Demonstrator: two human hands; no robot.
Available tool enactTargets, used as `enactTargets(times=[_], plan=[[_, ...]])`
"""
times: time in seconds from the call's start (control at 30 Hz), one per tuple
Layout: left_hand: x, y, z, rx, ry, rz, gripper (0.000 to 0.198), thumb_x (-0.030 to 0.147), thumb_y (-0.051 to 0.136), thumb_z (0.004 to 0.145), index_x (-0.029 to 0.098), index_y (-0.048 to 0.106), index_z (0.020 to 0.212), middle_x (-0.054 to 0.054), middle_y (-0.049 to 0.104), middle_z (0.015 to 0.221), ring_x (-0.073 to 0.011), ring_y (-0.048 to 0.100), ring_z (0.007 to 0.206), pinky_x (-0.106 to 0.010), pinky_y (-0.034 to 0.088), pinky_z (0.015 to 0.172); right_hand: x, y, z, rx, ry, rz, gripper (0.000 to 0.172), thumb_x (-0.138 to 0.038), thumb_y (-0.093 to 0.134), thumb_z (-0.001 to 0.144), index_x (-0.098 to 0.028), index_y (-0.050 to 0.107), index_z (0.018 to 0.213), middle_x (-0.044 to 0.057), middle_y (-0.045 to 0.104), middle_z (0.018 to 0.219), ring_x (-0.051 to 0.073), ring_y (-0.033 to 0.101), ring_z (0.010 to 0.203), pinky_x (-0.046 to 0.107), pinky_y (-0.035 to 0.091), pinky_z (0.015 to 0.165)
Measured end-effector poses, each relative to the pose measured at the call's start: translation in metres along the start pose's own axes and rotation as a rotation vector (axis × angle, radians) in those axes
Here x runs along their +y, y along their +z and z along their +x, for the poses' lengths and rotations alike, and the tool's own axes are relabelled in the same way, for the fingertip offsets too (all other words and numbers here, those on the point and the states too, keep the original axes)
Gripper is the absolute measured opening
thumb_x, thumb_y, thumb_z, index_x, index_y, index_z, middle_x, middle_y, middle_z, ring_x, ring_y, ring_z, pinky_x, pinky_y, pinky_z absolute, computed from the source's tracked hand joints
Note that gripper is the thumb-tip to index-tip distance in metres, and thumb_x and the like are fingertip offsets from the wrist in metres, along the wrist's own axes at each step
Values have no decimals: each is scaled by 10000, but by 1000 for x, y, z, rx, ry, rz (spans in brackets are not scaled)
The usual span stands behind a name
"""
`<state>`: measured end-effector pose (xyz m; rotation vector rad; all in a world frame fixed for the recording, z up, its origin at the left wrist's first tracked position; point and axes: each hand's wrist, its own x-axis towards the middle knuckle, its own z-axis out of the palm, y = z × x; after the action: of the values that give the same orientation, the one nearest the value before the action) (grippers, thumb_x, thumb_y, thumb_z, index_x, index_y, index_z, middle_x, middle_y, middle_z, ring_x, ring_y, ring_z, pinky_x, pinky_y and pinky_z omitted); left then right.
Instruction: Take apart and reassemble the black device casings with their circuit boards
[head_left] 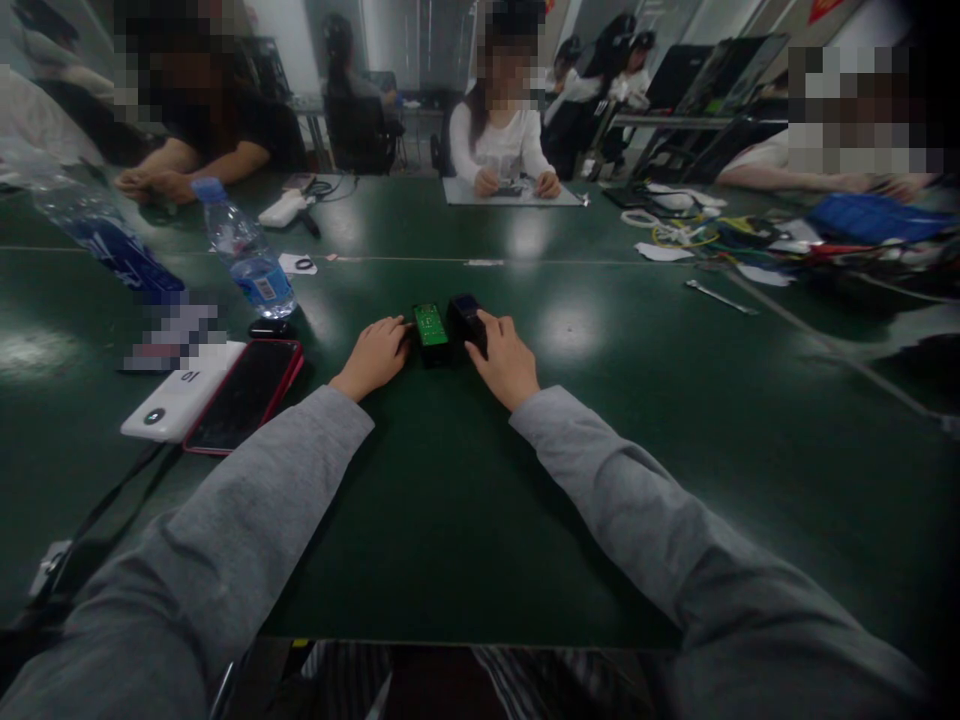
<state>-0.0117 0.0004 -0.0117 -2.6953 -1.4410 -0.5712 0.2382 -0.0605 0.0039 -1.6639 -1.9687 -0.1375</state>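
A small black case with a green circuit board (431,327) showing on top lies on the dark green table (450,500). My left hand (373,355) rests just left of it, fingers curled, fingertips touching its side. To its right stands a black box-shaped part (465,316). My right hand (504,358) is closed around that black part from the right. Both arms wear grey sleeves.
At my left lie a phone in a red case (244,395), a white power bank (180,395) and a water bottle (247,255). Other people sit around the table. Cables, papers and a metal tool (720,296) clutter the far right.
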Motion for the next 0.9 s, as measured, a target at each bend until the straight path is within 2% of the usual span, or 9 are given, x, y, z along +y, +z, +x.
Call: enactTargets(times=[0.1, 0.23, 0.3, 0.37, 0.43, 0.5, 0.77, 0.9], plan=[[0, 0, 0, -4, -4, -13, 381, 271, 437, 1008, 153, 572, 1344, -156, 552, 1461, -285, 511, 1362, -533, 414, 1142, 1, -1, 0, 2, 17, 18, 521, -356, 460, 983, -136, 446, 1456, 198, 541, 1228, 322, 631, 1009, 450, 580, 767], [0, 0, 0, -3, -5, -27, 388, 272, 426, 1010, 161, 564, 1355, -152, 550, 1464, -286, 503, 1371, -542, 409, 1144, -1, -4, 0, 67, -29, -8, 529, -383, 467, 996, -129, 444, 1460, 231, 472, 1370, 378, 514, 1234, 540, 511, 954], [0, 1, 0, -2, -10, -22, 390, 279, 415, 1016, 154, 567, 1352, -156, 549, 1463, -289, 504, 1370, -543, 409, 1145, -5, -8, -1, 79, -101, -32, 542, -386, 455, 1009, -127, 421, 1484, 217, 397, 1488, 370, 409, 1356, 537, 433, 1063], [0, 1, 1, 0, -9, -14, 393, 284, 411, 1019, 146, 569, 1351, -161, 546, 1466, -292, 500, 1373, -542, 410, 1143, -10, -11, -2, 40, -224, -43, 533, -364, 414, 1030, -157, 385, 1520, 156, 344, 1571, 317, 326, 1436, 498, 352, 1144], [1, 1, 1, 1, -3, -9, 389, 277, 417, 1014, 146, 572, 1347, -162, 547, 1466, -292, 500, 1372, -541, 412, 1142, -14, -13, -3, -33, -360, -51, 509, -334, 371, 1045, -201, 374, 1536, 90, 335, 1603, 264, 277, 1476, 466, 285, 1188], [0, 2, 1, 3, 0, -10, 379, 257, 430, 1002, 158, 579, 1337, -155, 556, 1459, -287, 508, 1365, -538, 410, 1143, -16, -14, -4, -90, -433, -55, 478, -301, 345, 1048, -234, 414, 1517, 54, 350, 1603, 244, 264, 1484, 454, 259, 1193], [0, 1, 0, 3, -5, -6, 388, 263, 429, 1005, 168, 572, 1353, -146, 550, 1469, -286, 504, 1369, -537, 412, 1139, -16, -14, -4, -54, -352, -41, 398, -198, 379, 1003, -257, 577, 1343, 72, 457, 1493, 265, 355, 1392, 446, 321, 1107], [2, -1, -1, -1, -11, -5, 406, 272, 408, 1017, 135, 566, 1365, -162, 544, 1470, -289, 500, 1370, -533, 405, 1149, -13, -14, -3, 56, -221, -15, 331, -263, 395, 1019, -244, 619, 1262, 107, 478, 1435, 296, 380, 1363, 470, 378, 1065]])
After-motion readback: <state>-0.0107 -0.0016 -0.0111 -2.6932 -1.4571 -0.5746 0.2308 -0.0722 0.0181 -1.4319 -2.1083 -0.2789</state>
